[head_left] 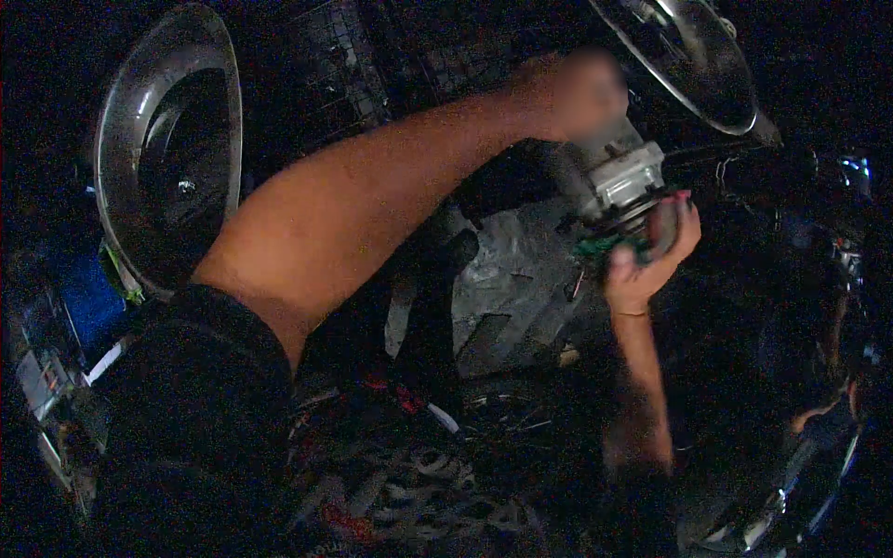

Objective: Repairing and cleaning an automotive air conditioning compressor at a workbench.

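Observation:
A silvery metal machine part [628, 177] with a blocky upper body and dark rings lower down is in the upper right of the view. Its exact kind cannot be made out. My right hand [651, 260] grips its lower end from below, thumb on the left and fingers curled up the right side. At the upper end of the part is my left hand [588, 98], reached across from the left; it is smeared, so its fingers do not show. Something green and stringy [597, 245] sits by the part's lower left, beside my right thumb.
An oval clear shell [167, 79], like a lamp lens, stands at the upper left, and a similar shell [693, 56] at the upper right. Below my arms lies a grey, crumpled-looking surface [512, 270]. A blue object [88, 298] is at the left edge. Dark, glossy shapes [791, 465] fill the right.

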Action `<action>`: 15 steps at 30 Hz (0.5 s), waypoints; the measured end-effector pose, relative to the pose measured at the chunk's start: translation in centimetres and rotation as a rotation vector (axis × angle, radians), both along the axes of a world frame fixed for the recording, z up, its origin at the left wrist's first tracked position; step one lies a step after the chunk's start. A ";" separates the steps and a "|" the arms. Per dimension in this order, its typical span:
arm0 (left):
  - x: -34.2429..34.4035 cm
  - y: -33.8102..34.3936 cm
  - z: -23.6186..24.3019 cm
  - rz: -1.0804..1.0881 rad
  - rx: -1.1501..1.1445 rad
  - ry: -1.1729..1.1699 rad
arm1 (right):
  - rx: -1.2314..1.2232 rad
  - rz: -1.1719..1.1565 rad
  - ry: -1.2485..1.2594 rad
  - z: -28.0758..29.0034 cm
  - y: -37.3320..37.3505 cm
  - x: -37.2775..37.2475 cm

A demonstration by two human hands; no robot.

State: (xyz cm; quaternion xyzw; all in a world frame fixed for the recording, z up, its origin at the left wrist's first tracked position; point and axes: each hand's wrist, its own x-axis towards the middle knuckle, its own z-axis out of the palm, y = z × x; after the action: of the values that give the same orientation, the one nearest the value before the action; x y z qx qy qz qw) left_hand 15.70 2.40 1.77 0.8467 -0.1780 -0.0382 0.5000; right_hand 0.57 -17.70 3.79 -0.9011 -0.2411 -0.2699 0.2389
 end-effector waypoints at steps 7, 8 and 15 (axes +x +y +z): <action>0.8 0.9 0.1 -0.071 0.057 -0.006 | 0.870 -0.425 0.592 1.6 3.2 -1.1; 0.5 1.3 0.0 -0.073 0.057 0.018 | 0.872 -0.416 0.596 2.1 2.7 -0.8; 0.3 -0.2 0.2 -0.035 0.003 -0.029 | -0.079 0.071 -0.003 0.6 -0.9 0.7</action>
State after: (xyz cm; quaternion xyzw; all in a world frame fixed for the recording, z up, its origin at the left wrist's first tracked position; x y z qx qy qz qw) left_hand 16.04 2.20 1.94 0.8446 -0.2000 -0.0346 0.4954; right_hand 1.30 -18.64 4.37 -0.9003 -0.2838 -0.2527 0.2123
